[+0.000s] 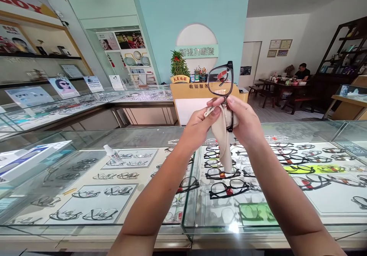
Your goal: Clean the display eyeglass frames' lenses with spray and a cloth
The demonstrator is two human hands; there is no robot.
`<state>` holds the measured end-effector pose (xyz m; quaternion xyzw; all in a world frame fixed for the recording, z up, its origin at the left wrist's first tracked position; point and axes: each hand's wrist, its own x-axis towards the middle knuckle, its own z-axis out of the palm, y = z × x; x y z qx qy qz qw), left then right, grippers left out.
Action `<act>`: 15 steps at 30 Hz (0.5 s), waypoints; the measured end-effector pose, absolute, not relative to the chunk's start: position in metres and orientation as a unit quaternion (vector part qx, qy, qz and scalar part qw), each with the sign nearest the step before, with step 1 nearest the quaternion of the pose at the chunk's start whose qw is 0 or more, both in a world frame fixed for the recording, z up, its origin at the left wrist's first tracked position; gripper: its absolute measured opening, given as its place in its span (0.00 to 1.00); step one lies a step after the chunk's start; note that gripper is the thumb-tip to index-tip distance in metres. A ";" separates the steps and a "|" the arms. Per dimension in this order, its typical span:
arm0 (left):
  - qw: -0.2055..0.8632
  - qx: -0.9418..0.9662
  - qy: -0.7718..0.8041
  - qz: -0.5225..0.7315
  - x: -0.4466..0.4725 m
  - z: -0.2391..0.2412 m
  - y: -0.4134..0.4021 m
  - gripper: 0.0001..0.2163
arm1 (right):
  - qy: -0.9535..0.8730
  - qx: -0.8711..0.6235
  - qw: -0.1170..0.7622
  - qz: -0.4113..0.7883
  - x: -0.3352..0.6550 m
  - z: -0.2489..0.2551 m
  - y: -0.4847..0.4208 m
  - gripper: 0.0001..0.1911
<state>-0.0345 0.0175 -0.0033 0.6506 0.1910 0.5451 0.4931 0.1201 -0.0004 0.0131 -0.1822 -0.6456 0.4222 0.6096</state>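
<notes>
A pair of black-framed eyeglasses [232, 80] is held up on end in front of me, one lens above the other. My right hand [247, 120] is closed on it near the bridge and the lower lens. A cream cleaning cloth [223, 143] is pinched in my left hand [203, 123], its loose end hanging down. Part of the cloth lies at the lower lens, which my fingers and the cloth mostly hide. Both hands are above the glass counter [197, 210].
Inside the counter lie rows of eyeglasses [228, 189]. On its glass stand a small white bottle [112, 154] and, at left, a white box [34, 160]. Behind are a cashier desk [186, 108], more display cases [140, 95], and a person [302, 74] at a wooden table.
</notes>
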 end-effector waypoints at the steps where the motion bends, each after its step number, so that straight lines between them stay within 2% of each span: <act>1: 0.497 0.650 0.190 0.542 -0.035 -0.003 0.017 0.22 | -0.643 -0.182 0.611 0.424 0.120 0.014 -0.001 0.16; 9: 0.519 0.629 0.199 0.544 -0.031 -0.001 0.014 0.24 | -0.659 -0.163 0.598 0.426 0.121 0.014 -0.002 0.15; 15: 0.513 0.639 0.184 0.542 -0.031 -0.001 0.015 0.17 | -0.670 -0.159 0.593 0.417 0.119 0.014 -0.001 0.16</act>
